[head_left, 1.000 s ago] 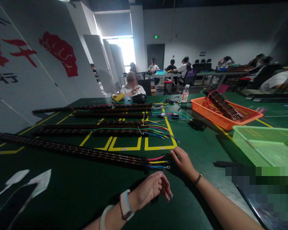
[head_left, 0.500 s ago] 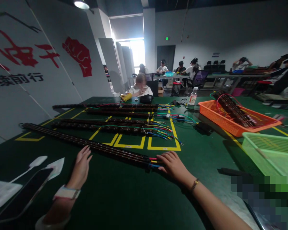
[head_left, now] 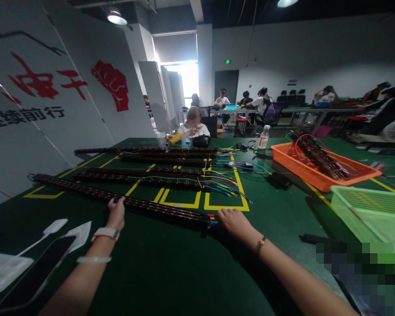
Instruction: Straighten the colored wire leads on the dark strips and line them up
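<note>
A long dark cable bundle [head_left: 164,210] lies slantwise across the green table in front of me, with red, yellow and blue wire ends at its right tip. My right hand [head_left: 235,223] is closed around those wire ends, and its fingers hide most of them. At the bundle's near edge, left of its middle, my left hand [head_left: 117,214] has curled fingers gripping it. Several similar dark bundles [head_left: 145,181] lie behind it over yellow tape outlines, their coloured wires and ring terminals pointing right.
To the right stand an orange basket [head_left: 316,172] holding dark bundles and a green basket [head_left: 355,217]. A phone [head_left: 36,274] and white items lie at the left. A bottle [head_left: 264,138] stands farther back. Across the table [head_left: 171,272] sits a person [head_left: 194,125].
My left hand has gone from stretched fingers beside the bundle to curled fingers on its edge. My right hand has closed further over the wire ends. The camera view has tilted slightly upward.
</note>
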Tool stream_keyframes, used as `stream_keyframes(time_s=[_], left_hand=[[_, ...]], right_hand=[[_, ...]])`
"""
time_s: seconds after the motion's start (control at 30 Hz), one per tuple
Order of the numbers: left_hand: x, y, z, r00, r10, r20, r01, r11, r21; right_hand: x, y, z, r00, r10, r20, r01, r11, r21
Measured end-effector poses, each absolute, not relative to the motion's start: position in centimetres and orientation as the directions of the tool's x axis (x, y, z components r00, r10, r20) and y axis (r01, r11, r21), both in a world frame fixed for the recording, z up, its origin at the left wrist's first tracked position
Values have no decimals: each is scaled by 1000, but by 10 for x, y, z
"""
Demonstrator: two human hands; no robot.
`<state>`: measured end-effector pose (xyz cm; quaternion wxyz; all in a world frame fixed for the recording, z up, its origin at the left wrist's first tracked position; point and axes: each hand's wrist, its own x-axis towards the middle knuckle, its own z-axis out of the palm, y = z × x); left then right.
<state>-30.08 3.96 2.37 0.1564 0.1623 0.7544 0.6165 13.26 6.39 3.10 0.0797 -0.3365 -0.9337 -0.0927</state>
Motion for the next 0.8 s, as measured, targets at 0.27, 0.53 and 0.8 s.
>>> stream_keyframes(time_s=[0.27,0.53,0.8], left_hand=[[-291,69,26,-872,479,-106,-37,152,988],[-292,87,28,-896,422,-136,-41,225,974],[-281,96,30,-887,442,-132,-27,236,971]], right_hand=[[134,147,38,-706,667,240,707,682,186],[133,177,37,-757,627,185,642,765,38],[126,240,59,-619,768,166,751,640,-160]])
